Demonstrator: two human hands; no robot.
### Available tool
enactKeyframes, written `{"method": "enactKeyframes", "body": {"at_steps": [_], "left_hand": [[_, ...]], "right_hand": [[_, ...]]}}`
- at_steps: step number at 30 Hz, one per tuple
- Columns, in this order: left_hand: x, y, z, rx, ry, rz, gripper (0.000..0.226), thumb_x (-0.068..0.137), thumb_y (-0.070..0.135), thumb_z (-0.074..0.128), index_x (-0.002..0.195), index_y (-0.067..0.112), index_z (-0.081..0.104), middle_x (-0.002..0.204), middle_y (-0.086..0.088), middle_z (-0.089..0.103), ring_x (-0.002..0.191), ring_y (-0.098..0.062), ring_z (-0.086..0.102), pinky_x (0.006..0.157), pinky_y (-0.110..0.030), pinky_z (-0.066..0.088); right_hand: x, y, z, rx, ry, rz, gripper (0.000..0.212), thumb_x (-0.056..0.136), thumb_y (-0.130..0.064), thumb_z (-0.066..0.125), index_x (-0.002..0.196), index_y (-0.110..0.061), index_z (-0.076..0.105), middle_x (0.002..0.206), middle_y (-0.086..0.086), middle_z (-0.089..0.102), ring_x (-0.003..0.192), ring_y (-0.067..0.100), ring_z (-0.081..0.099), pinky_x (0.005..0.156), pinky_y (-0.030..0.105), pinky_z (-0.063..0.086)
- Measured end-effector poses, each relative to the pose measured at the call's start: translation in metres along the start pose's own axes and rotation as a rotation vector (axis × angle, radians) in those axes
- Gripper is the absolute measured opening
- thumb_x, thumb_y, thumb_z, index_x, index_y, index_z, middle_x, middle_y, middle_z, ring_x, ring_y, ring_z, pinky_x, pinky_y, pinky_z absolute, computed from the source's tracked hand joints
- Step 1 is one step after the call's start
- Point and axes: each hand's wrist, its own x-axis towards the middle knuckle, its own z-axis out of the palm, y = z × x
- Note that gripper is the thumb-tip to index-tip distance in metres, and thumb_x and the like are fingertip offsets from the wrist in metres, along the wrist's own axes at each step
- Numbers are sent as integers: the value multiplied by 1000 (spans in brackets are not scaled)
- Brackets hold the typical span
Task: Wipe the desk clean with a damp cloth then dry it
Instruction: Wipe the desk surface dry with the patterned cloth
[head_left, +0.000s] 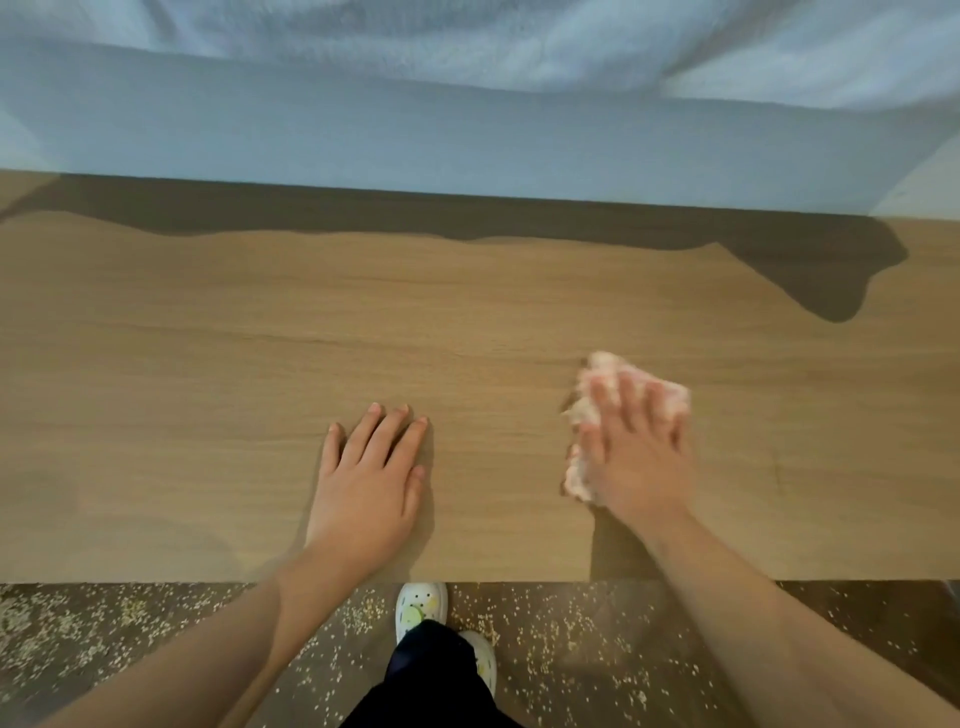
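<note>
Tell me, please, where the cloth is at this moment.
In the head view, the pink cloth lies right of centre on the wooden desk, under the right hand; the left hand rests flat to its left.

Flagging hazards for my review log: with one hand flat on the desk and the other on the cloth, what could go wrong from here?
The cloth lies bunched under the flat right hand, so it may slip out or leave strips unwiped. The left hand rests on the desk and may leave prints.

Desk (208, 338) runs bare to the pale wall (467, 145) behind (left hand (369, 478) lies flat near front).
</note>
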Motion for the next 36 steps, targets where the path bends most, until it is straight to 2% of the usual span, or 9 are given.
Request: {"method": "enactKeyframes", "body": {"at_steps": [3,5,8,10,15,18,22,29,36], "left_hand": [[10,-8,-8,56,-21,35,55,87,45,32,128,14,53,125,-4,59,117,-25,54,100,-55,36],[26,-20,-12,79,-15,23,61,87,51,31,132,14,49,129,-5,57,119,-25,52,103,-55,32],[57,-33,-17,34,-8,-47,59,93,45,31,144,14,32,148,-6,35,139,-28,25,112,-53,17],[76,-38,-15,22,-52,-75,57,97,42,24,149,20,15,157,-2,12,144,-23,2,115,-48,4],[80,-38,-5,8,-74,-91,74,81,48,-9,149,24,6,157,4,0,144,-18,-8,114,-43,-5],[81,-39,-6,-21,-68,-91,72,83,47,-6,149,22,11,157,3,4,144,-18,-6,114,-43,-6],[79,-39,-4,-23,-42,-76,62,91,42,14,143,16,33,152,-4,27,142,-23,16,113,-44,4],[80,-40,-2,21,5,-69,55,92,38,26,138,12,43,145,-7,41,137,-28,30,107,-48,15],[79,-38,-4,19,39,-66,54,89,35,31,133,8,49,138,-12,48,133,-31,37,104,-51,21]], "right_hand": [[-2,-23,-4,109,-28,143,63,86,-57,-16,143,-33,-23,154,4,-20,140,29,-20,113,53,-7],[-27,-64,5,27,-20,-134,70,81,-59,-24,145,-31,-21,155,8,-13,140,34,-10,110,58,-6],[-54,-104,12,27,-51,-558,52,96,-50,20,145,-32,24,151,3,27,138,30,25,111,57,16],[-29,-91,7,-72,41,-632,48,98,-48,18,145,-36,13,155,0,12,142,29,9,112,54,4],[55,-39,-16,90,17,229,58,95,-44,17,148,-34,-6,158,-1,-8,143,26,-9,114,50,-3],[44,-91,-8,93,58,22,64,87,-45,1,149,-29,4,157,4,-1,143,31,-4,112,51,-4],[48,-122,-4,-22,90,-497,54,91,-41,25,141,-25,39,148,2,37,135,30,34,108,51,23],[168,-96,-39,142,31,202,54,98,-42,11,149,-30,-4,157,1,-9,143,28,-11,114,51,-6],[174,-223,-38,43,-12,-674,50,100,-43,14,148,-35,3,157,-7,-7,143,21,-11,114,47,-10]]}}
